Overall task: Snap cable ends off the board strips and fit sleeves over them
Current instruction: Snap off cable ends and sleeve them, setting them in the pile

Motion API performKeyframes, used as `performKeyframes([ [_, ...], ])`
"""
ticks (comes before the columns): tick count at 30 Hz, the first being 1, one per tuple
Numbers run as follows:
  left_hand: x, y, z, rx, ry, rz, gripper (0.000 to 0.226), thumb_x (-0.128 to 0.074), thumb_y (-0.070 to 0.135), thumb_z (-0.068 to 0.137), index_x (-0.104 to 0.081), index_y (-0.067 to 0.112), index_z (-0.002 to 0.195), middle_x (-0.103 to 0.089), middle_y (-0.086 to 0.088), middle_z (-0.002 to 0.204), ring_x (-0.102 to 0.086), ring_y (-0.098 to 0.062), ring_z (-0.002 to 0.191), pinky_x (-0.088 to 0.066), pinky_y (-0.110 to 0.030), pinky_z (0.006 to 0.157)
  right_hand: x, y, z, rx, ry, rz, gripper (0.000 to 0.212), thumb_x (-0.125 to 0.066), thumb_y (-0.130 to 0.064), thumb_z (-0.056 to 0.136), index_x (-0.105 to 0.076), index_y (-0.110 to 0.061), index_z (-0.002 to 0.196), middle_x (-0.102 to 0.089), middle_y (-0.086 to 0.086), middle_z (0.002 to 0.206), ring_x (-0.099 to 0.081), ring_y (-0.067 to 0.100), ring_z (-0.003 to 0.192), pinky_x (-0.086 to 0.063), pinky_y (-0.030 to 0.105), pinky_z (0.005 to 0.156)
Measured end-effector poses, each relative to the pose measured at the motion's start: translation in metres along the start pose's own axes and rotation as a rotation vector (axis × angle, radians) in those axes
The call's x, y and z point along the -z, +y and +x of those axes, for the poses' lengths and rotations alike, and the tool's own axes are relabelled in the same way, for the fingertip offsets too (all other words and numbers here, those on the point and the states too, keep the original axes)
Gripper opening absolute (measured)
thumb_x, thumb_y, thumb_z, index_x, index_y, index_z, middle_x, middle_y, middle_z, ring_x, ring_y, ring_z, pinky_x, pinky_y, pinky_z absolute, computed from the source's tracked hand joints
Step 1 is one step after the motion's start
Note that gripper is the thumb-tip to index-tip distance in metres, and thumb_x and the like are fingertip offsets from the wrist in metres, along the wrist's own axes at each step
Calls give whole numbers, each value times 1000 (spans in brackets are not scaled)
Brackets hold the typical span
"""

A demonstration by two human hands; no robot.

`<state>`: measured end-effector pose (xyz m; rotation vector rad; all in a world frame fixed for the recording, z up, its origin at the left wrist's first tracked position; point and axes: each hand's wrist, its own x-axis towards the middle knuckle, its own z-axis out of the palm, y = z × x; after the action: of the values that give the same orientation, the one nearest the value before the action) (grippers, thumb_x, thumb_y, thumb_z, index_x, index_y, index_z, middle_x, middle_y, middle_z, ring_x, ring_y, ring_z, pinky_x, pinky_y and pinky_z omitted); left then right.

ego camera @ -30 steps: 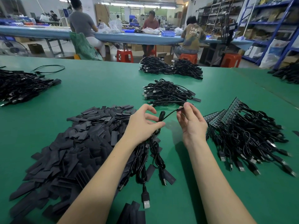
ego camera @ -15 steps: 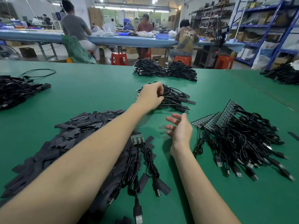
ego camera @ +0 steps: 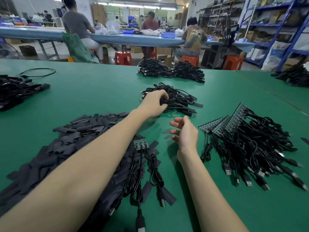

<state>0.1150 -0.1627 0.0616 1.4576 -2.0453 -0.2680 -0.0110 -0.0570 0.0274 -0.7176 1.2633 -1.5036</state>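
My left hand (ego camera: 153,103) reaches forward onto the pile of sleeved cables (ego camera: 181,101) in the middle of the green table, fingers curled around a black cable there. My right hand (ego camera: 184,133) hovers open and empty above the table, between the piles. A heap of flat black sleeves (ego camera: 70,144) lies under my left forearm. A short green board strip (ego camera: 141,144) with a few cables attached rests at that heap's right edge. To the right lie longer board strips (ego camera: 234,118) with a tangle of black USB cables (ego camera: 254,148).
More cable bundles sit at the table's far edge (ego camera: 170,71), at the left (ego camera: 15,92) and the far right (ego camera: 294,76). A single loose cable (ego camera: 38,71) lies at far left. People work at a blue bench (ego camera: 127,39) behind.
Both hands were together on one cable a second ago. My left hand has since carried it forward to the middle pile and stays there; my right hand let go and opened.
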Motion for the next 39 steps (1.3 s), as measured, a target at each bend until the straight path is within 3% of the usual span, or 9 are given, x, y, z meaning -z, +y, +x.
performKeyframes([
  [4,22,16,-54,70,143,-251,10,-71,22,89,-68,22,99,-70,8,103,-67,-13,97,-50,-25,86,1,1,-4,21,-52,-69,31,-46,-29,104,-66,-16,85,-72,-5,69,-52,9,48,-39,20,46],
  [8,36,23,-107,142,193,-451,3,-72,28,90,-69,29,89,-73,19,89,-68,4,87,-51,-15,80,4,0,-9,79,-248,-409,23,-57,-27,97,-71,-19,79,-73,-6,73,-54,10,61,-42,25,61],
  [13,33,21,-124,189,175,-506,4,-69,20,93,-70,23,90,-72,15,87,-67,0,82,-49,-17,81,-2,-3,-19,275,-461,-1074,18,-65,-43,90,-76,-28,88,-75,-10,85,-67,11,85,-51,28,81],
  [16,31,18,-126,210,166,-489,8,-67,19,93,-70,25,89,-71,16,87,-66,-1,84,-51,-19,83,-12,1,-28,252,-496,-1160,18,-71,-49,84,-72,-31,85,-74,-11,79,-66,11,71,-54,28,75],
  [20,28,13,-130,219,193,-505,8,-67,18,92,-70,24,89,-72,16,87,-67,0,84,-51,-17,82,-12,-4,-28,93,-515,-763,13,-81,-23,82,-69,-22,79,-69,-3,67,-60,13,51,-50,23,59],
  [23,29,11,-131,227,204,-544,3,-71,19,91,-70,22,91,-74,12,92,-69,-4,90,-53,-19,86,-1,-15,-23,-49,-530,-489,15,-82,-13,81,-69,-20,83,-62,1,66,-50,11,53,-45,16,52],
  [26,31,12,-131,324,146,-749,10,-78,23,86,-73,18,92,-76,5,93,-70,-3,89,-52,-17,83,5,-21,-20,-237,-593,-173,15,-78,-9,84,-69,-16,93,-65,0,79,-53,12,65,-53,18,59],
  [34,37,15,-137,526,-38,-1197,12,-74,14,88,-74,7,98,-77,-6,86,-71,-10,72,-56,-18,65,4,-19,-19,-298,-616,-48,29,-75,-8,85,-69,-6,113,-71,1,83,-65,8,65,-55,19,63],
  [39,41,17,-139,501,-69,-1229,22,-80,21,74,-75,9,92,-77,-6,84,-72,-11,70,-56,-19,66,2,-21,-21,-408,-622,51,31,-79,-11,69,-72,-10,99,-72,0,78,-65,7,64,-54,17,57],
])
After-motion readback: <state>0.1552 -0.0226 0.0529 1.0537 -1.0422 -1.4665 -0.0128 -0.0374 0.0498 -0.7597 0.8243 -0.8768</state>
